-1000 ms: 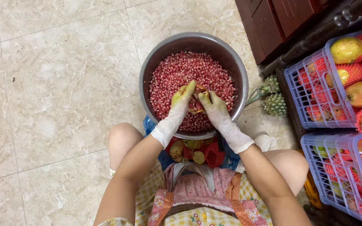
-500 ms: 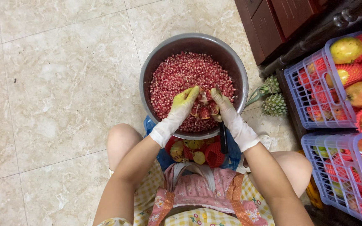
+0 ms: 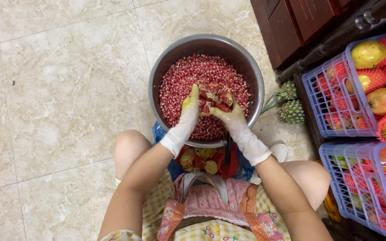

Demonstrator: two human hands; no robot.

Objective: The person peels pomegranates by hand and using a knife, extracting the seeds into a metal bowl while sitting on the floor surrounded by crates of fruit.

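Over the steel bowl [image 3: 157, 73], the gloved left hand [image 3: 187, 117] and right hand [image 3: 234, 120] grip a split pomegranate [image 3: 214, 98], fingers curled round it, its cut face upward and long axis crosswise.

Right of your right hand you have two lilac crates [image 3: 325, 105] of netted fruit [image 3: 383, 100], with two small pineapples [image 3: 290, 111] lying on the tiled floor [image 3: 59, 89] just before them. Beyond those stands a dark wood cabinet [image 3: 291, 27]. Nearer you than your hands, peels [image 3: 202, 159] sit in a blue bag [image 3: 161, 134].

crates [image 3: 336, 96] cut off at right
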